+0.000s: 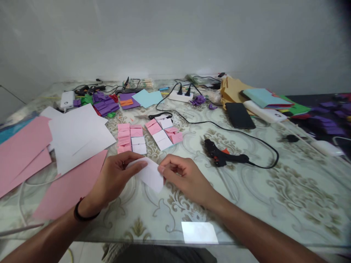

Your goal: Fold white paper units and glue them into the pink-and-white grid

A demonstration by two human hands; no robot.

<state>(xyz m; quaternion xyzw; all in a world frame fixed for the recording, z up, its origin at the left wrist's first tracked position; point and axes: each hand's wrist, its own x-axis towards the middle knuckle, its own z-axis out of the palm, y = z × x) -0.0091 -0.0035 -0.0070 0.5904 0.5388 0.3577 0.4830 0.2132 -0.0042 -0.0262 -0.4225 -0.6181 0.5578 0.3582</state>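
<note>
A small piece of white paper (150, 177) is held between both hands above the front of the table. My left hand (116, 175) pinches its upper left part, thumb on top. My right hand (185, 177) grips its right edge between thumb and fingers. Just beyond the hands lie folded pink pieces (124, 137), with white ones among them, and a second pink-and-white group (162, 138) on a bluish backing. Scissors (156, 116) with black handles rest behind these. To the right of my right hand, a black glue gun (223, 153) lies on its side.
White sheets (79, 135) and pink sheets (74, 186) overlap at left. A power strip (180, 96) with plugs stands at the back; a black cable (233, 128) loops to the glue gun. A phone (240, 115), stacked coloured paper (267, 98) and purple folded pieces (105, 106) lie farther back.
</note>
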